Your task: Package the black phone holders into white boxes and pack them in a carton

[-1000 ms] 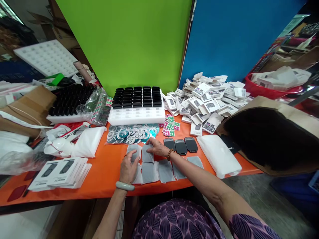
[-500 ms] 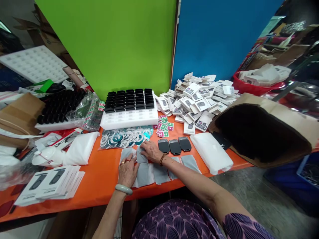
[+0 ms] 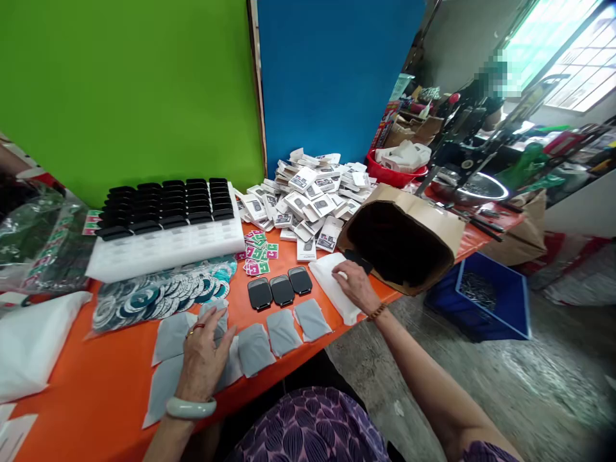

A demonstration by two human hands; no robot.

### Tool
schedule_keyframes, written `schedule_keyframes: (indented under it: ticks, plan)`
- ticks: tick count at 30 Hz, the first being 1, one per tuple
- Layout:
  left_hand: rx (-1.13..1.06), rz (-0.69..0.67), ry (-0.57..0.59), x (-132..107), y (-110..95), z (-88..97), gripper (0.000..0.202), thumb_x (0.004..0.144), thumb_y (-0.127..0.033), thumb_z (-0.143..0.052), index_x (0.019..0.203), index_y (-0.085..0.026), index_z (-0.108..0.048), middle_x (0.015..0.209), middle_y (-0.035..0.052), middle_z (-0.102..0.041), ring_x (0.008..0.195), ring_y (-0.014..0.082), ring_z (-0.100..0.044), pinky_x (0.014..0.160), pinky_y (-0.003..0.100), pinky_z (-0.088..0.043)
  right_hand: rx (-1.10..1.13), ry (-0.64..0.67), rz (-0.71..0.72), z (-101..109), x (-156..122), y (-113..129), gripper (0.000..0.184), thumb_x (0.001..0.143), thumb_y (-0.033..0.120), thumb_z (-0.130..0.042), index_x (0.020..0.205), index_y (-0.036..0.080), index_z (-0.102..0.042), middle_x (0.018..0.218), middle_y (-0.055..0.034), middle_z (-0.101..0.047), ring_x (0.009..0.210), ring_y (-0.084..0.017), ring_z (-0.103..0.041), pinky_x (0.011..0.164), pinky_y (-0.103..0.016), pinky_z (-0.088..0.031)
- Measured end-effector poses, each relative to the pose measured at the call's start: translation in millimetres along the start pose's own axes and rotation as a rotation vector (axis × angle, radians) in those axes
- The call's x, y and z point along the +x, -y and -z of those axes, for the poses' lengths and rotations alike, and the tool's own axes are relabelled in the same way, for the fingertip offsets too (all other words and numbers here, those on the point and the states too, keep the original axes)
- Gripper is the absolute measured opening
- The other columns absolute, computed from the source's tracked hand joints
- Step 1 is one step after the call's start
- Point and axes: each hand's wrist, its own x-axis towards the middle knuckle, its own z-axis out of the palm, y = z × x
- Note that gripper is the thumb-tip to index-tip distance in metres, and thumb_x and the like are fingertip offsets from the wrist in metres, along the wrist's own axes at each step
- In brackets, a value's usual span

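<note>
My left hand lies flat with spread fingers on grey pouches laid in a row along the near edge of the orange table. My right hand rests with fingers stretched out on a stack of white bags, right by the mouth of a brown cardboard box lying on its side. Three black oval devices sit in a row between my hands, just beyond the pouches.
A white foam tray holds rows of black devices. In front of it lies a bag of round discs and small green and pink packets. A heap of white boxed items sits behind. A blue crate stands on the floor.
My right hand left the grey pouches and moved right onto the white bags. The view swung to the right. My left hand stays on the pouches.
</note>
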Motion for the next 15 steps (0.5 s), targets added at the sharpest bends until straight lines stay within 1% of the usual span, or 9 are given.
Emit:
schedule_keyframes:
  ticks: [2,4,6,8,12,15]
  plan:
    - [-0.047,-0.021,0.012,2,-15,-4.0,0.047,0.084,-0.046,-0.048,0.119,-0.017,-0.060,0.132,0.0168,-0.057,0.122,0.0324,-0.052,0.103,0.049,-0.041,-0.160,0.028,-0.059,12,-6,-28,0.015,0.087,0.016,-0.051,0.086,0.016,-0.066,0.096,-0.0110,-0.064,0.093,-0.025,-0.054,0.083,-0.037,-0.036]
    - [-0.070,-0.029,0.018,4,-28,-6.6,0.045,0.084,-0.045,-0.050,0.119,-0.018,-0.060,0.133,0.0164,-0.056,0.123,0.0321,-0.052,0.103,0.050,-0.041,-0.258,0.081,-0.053,16,-9,-43,0.017,0.087,0.015,-0.050,0.086,0.016,-0.067,0.099,-0.0109,-0.064,0.096,-0.025,-0.052,0.083,-0.037,-0.033]
    - [-0.081,-0.032,0.032,5,-38,-7.5,0.044,0.084,-0.044,-0.051,0.119,-0.019,-0.060,0.132,0.0155,-0.056,0.123,0.0316,-0.051,0.103,0.050,-0.042,-0.304,0.126,-0.017,17,-8,-48,0.018,0.088,0.016,-0.050,0.085,0.016,-0.068,0.101,-0.0107,-0.064,0.098,-0.025,-0.050,0.083,-0.036,-0.032]
    - [-0.083,-0.029,0.054,5,-46,-6.8,0.044,0.084,-0.044,-0.051,0.119,-0.019,-0.060,0.132,0.0155,-0.056,0.122,0.0310,-0.052,0.101,0.050,-0.043,-0.329,0.159,0.012,17,-4,-47,0.018,0.087,0.016,-0.049,0.085,0.016,-0.067,0.101,-0.0115,-0.063,0.099,-0.025,-0.049,0.084,-0.037,-0.031]
    - [-0.081,-0.017,0.096,6,-59,-3.9,0.044,0.086,-0.044,-0.048,0.118,-0.017,-0.061,0.135,0.0172,-0.053,0.120,0.0309,-0.053,0.099,0.048,-0.045,-0.330,0.214,0.036,16,6,-46,0.016,0.080,0.009,-0.050,0.078,0.013,-0.065,0.097,-0.0141,-0.063,0.099,-0.026,-0.048,0.084,-0.038,-0.030]
    - [-0.108,-0.038,0.122,6,-68,-4.3,0.045,0.086,-0.045,-0.048,0.118,-0.016,-0.061,0.134,0.0180,-0.053,0.122,0.0310,-0.052,0.100,0.048,-0.044,-0.295,0.244,0.059,20,11,-50,0.011,0.075,0.008,-0.053,0.075,0.013,-0.063,0.096,-0.0130,-0.064,0.098,-0.025,-0.049,0.084,-0.036,-0.030]
